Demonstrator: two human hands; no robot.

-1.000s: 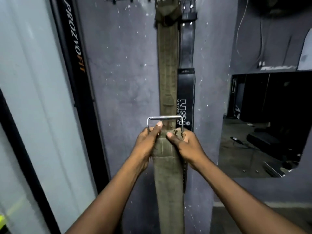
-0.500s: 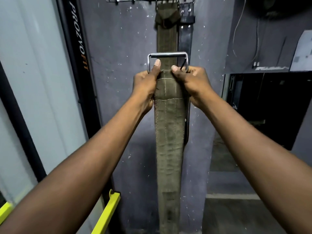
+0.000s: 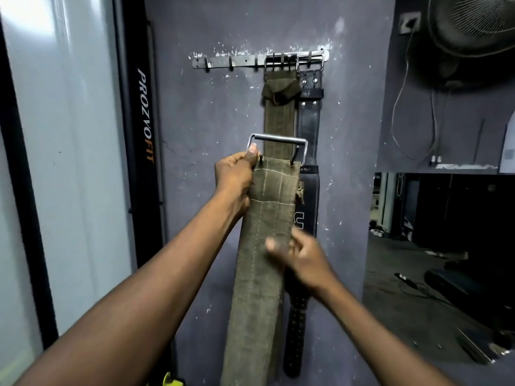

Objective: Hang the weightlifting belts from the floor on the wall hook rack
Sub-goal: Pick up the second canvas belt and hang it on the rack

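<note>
Grey scuffed wall ahead, with a hook rack (image 3: pixel 239 61) up top that already carries a green belt (image 3: pixel 279 112) and a black belt (image 3: pixel 308 123), both on its right end. A second green belt, call it the held belt (image 3: pixel 263 260), sits below the rack, in front of those two. The left hand (image 3: pixel 235 181) is clamped on its top edge, thumb against the buckle (image 3: pixel 277 144). The right hand (image 3: pixel 299 256) is blurred, fingers curled at the strap's edge; I cannot tell if it grips. The held belt's long axis runs nearly vertical, buckle up toward the rack, tail down out of frame. Risk from here: a one-handed lift could swing the buckle, missing a free hook or knocking a hung belt loose.
</note>
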